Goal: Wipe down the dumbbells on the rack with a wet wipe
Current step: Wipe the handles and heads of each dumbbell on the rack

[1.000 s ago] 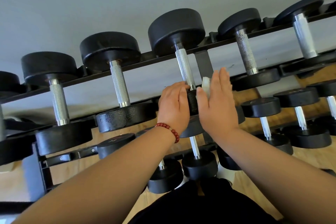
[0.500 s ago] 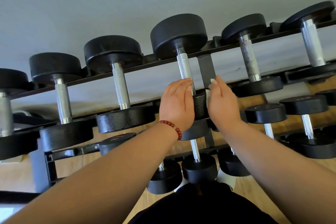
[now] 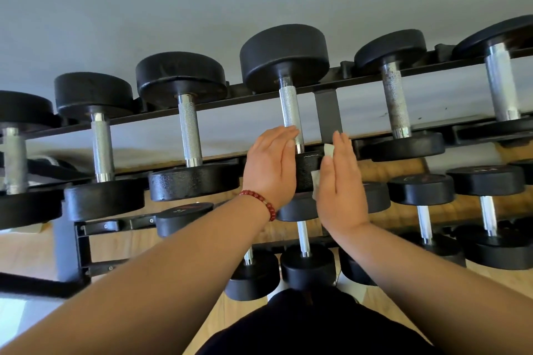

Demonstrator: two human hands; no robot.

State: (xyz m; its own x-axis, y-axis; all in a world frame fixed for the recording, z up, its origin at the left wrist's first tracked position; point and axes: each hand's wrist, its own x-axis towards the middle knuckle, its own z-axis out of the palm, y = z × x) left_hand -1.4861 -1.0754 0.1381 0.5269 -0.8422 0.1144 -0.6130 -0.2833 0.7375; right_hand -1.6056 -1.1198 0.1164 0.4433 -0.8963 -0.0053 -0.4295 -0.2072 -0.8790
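your left hand lies flat, fingers straight, on the left side of the near head of the middle dumbbell on the top rack; your right hand, also flat, presses the wet wipe against its right side

Our wet wipe on the centre dumbbell
We see it white, crumpled, against the black near head.

Bare forearms, red bead bracelet on left wrist, dark clothing
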